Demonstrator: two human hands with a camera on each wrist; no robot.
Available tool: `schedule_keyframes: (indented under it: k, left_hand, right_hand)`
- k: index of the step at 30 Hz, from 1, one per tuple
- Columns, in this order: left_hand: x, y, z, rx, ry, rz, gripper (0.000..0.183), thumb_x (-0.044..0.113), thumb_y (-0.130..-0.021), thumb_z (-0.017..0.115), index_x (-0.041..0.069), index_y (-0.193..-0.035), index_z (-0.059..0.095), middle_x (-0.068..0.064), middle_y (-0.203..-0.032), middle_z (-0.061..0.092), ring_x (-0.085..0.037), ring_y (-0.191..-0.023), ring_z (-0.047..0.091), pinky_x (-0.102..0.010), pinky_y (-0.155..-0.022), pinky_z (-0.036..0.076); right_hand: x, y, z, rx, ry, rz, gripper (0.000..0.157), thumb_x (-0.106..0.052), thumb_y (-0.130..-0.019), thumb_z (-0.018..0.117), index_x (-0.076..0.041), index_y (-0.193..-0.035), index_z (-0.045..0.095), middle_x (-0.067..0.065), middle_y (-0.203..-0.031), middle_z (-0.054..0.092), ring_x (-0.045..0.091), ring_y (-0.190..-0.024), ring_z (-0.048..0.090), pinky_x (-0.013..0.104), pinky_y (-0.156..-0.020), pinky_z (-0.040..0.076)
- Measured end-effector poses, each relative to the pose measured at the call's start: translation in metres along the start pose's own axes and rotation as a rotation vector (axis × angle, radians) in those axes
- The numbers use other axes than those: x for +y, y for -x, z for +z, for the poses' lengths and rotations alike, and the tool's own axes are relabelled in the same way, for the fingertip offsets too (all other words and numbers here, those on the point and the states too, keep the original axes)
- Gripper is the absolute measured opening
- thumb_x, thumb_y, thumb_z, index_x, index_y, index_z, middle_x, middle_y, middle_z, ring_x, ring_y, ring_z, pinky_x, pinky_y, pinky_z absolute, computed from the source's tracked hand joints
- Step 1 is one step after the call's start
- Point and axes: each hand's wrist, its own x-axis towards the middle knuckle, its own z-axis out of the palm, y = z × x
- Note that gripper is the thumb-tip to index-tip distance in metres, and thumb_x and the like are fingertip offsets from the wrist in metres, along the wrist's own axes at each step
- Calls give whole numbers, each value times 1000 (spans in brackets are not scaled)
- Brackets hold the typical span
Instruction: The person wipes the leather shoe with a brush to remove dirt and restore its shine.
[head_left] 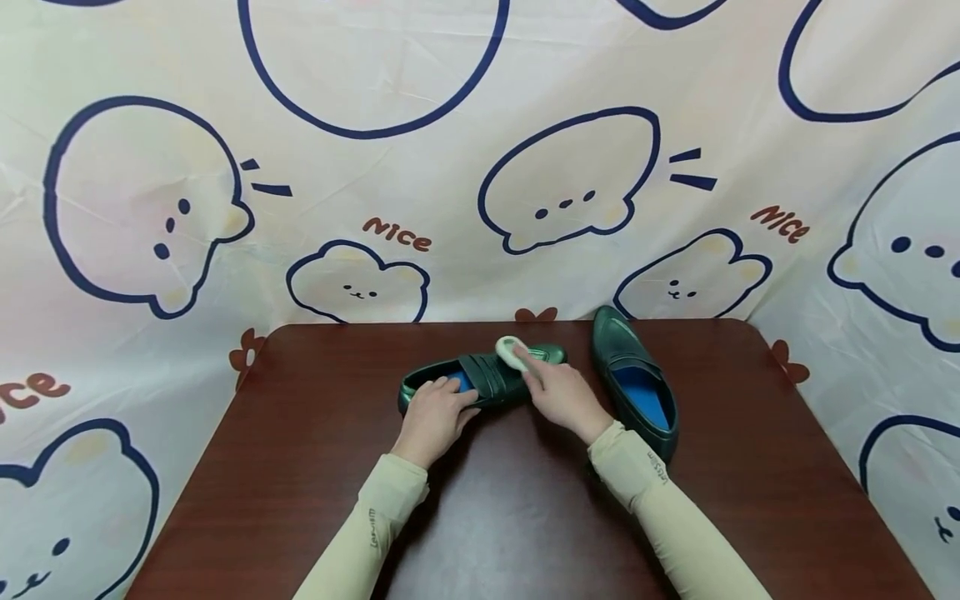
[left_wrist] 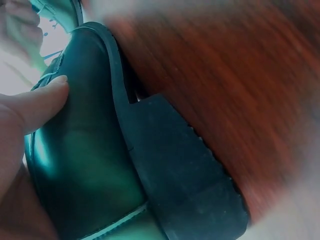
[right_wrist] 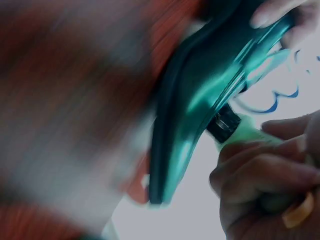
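A dark green loafer [head_left: 491, 379] with a blue insole lies across the table, its toe to the right. My left hand [head_left: 431, 421] grips it by the opening near the heel. In the left wrist view the thumb presses on the loafer's side [left_wrist: 90, 145], above the dark sole. My right hand [head_left: 566, 396] holds a pale green brush [head_left: 510, 353] at the front part of the upper. Black bristles [right_wrist: 225, 124] meet the shiny upper in the right wrist view, with fingers curled round the brush body.
The matching green loafer [head_left: 617, 342] stands to the right, toe toward the back edge, close by my right wrist. Brown wood tabletop [head_left: 315, 467] lies around both. A white cloth with cartoon drawings [head_left: 450, 183] hangs behind the table and along its sides.
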Motion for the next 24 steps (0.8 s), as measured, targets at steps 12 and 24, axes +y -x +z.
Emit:
schedule_keyframes:
  k: [12, 24]
  left_hand:
    - [0, 1, 0, -7, -3, -1, 13, 29, -94, 78, 20, -104, 78, -2, -84, 64, -21, -80, 60, -37, -74, 51]
    - [-1, 1, 2, 9, -10, 7, 15, 30, -93, 79, 20, -104, 79, -2, -86, 67, -22, -82, 63, -37, -73, 52]
  right_hand:
    - [35, 12, -35, 149, 122, 152, 51, -21, -108, 50, -20, -159, 43, 6, -54, 47, 22, -45, 43, 34, -45, 33]
    - [-8, -4, -12, -9, -86, -26, 52, -25, -111, 47, -25, -162, 37, 0, -57, 44, 15, -45, 39, 31, -49, 38]
